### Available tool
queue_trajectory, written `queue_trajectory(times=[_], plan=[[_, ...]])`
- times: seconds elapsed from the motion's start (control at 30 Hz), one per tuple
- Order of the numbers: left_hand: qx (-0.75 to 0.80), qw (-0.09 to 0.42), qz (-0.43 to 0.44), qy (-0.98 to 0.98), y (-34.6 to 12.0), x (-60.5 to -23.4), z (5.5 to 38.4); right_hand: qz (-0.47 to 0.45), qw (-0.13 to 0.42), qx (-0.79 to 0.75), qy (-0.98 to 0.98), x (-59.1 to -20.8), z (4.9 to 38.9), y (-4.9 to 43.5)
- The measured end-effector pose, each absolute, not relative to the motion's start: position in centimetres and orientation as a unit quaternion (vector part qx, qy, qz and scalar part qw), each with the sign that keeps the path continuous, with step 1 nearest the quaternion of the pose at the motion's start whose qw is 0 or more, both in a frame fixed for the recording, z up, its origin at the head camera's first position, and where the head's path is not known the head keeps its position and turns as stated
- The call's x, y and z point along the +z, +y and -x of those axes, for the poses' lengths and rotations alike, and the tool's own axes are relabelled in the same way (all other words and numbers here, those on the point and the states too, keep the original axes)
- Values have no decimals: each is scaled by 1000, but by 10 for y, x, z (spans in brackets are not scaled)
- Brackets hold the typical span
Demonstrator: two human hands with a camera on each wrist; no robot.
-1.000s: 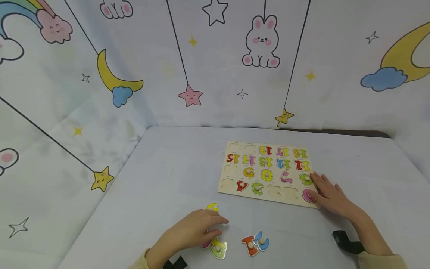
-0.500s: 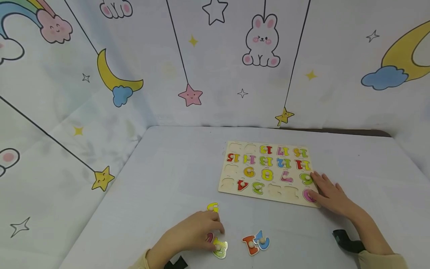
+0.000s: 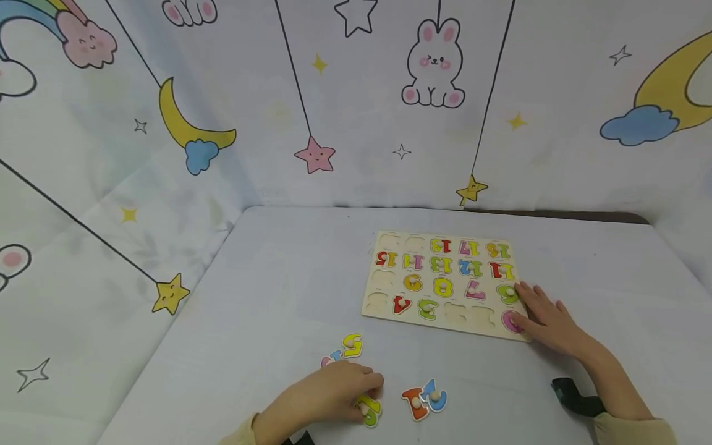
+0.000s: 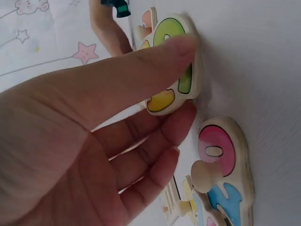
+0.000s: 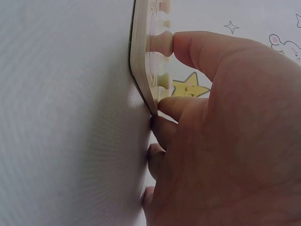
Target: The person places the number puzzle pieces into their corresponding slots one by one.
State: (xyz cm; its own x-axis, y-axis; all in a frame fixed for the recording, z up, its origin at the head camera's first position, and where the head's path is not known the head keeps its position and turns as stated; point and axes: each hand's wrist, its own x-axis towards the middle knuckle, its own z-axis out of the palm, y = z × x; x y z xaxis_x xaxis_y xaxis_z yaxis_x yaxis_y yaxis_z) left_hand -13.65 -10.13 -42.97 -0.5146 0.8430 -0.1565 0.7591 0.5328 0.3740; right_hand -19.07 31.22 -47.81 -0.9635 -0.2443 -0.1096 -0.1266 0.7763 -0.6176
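My left hand (image 3: 339, 392) pinches a green and yellow number puzzle piece (image 4: 186, 84) between thumb and fingers, low over the table. Just beyond that hand lie a yellow 5 (image 3: 352, 345) and a pink and blue number piece (image 4: 218, 141) with a wooden knob, partly hidden in the head view. My right hand (image 3: 553, 324) rests at the near right corner of the wooden number board (image 3: 367, 303). Its thumb touches the knob (image 5: 162, 44) of the pink 0 (image 3: 512, 321), while the other fingers extend along the board's edge.
A red 1 (image 3: 414, 405) and a blue 2 (image 3: 436, 398) lie together right of the left hand. The board holds several number pieces and some bare recesses. A cartoon-printed cloth (image 3: 250, 93) hangs behind the white table (image 3: 289, 266).
My left hand has come down, shifted slightly right and closed on the green and yellow piece, uncovering the yellow 5 behind it. The right hand stays on the board.
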Motion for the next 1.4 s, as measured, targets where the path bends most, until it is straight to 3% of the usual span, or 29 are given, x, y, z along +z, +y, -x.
queue_trajectory(times=[0.4,0.6,0.7,1.13,1.4], plan=[[369,151,-416,818,-108,-423,174,100,92,-333,933,-476,188,312],[461,90,-350,810,-96,-421,225,94,90,-330,935,-474,190,319],[495,89,-311,806,-86,-419,256,87,94,-333,934,-473,190,321],[456,75,-273,844,-8,-426,389,85,71,-332,937,-473,188,318],[420,98,-267,862,14,-456,421,83,64,-340,935,-478,186,310]])
